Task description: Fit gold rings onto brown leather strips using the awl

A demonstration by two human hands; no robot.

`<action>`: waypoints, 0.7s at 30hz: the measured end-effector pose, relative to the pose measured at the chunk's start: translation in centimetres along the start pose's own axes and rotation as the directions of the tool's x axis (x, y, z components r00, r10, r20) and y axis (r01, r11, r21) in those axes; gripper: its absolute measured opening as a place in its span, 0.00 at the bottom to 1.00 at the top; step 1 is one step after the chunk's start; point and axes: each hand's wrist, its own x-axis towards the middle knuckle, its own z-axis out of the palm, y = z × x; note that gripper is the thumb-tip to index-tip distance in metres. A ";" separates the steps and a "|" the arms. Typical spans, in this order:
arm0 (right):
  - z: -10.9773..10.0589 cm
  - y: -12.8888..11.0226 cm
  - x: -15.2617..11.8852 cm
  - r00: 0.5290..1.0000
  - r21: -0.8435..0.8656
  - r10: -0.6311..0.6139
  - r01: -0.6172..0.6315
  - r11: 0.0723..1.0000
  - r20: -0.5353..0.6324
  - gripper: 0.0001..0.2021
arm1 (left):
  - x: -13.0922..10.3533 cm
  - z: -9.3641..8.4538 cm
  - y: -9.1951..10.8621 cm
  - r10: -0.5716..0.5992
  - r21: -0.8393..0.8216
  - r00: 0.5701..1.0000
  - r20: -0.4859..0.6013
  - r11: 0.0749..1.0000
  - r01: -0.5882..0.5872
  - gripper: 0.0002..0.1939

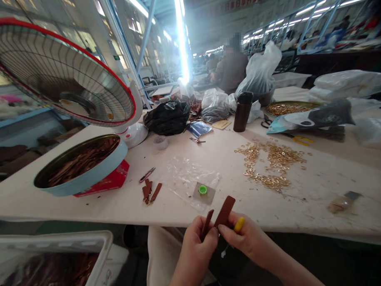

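Note:
Just past the table's front edge, my left hand (198,238) pinches a narrow brown leather strap (207,221). My right hand (243,233) grips a wider brown leather strap (225,210), and a yellow-handled tool (239,224) pokes out between its fingers. The fingertips of both hands meet at the straps' lower ends; what lies between them is hidden. Ahead on the table, a green round cap (202,189) rests on a small grey square over clear plastic. Finished-looking brown tabs with metal rings (151,191) lie to the left, near thread snips (147,174).
Gold metal rings (272,163) are scattered on the right of the table (117,206). A round tin (85,176) of brown strips stands left, below a fan (63,76). Farther back are a black bag (167,117) and a dark bottle (242,112). A white crate (109,241) sits lower left.

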 end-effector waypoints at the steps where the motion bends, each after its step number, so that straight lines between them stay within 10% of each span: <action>1: 0.1 0.0 0.0 1.000 -0.008 0.002 -0.002 1.000 0.000 0.06 | -0.1 0.1 0.1 0.024 0.009 1.000 -0.019 1.000 -0.024 0.05; 8: 1.4 2.3 1.3 1.000 -0.035 0.001 -0.001 0.999 0.008 0.07 | 0.9 -0.7 -0.9 0.100 0.220 0.989 -0.106 0.973 -0.074 0.04; 17: -1.1 2.1 2.3 0.983 -0.222 -0.058 0.019 0.975 -0.172 0.18 | 7.8 -15.2 -1.0 0.244 0.652 0.814 -0.527 0.731 0.203 0.06; 21: -4.3 2.1 1.4 0.941 -0.499 -0.211 0.054 0.865 -0.264 0.20 | 8.5 -18.2 -1.5 0.234 0.715 0.801 -0.551 0.629 0.307 0.07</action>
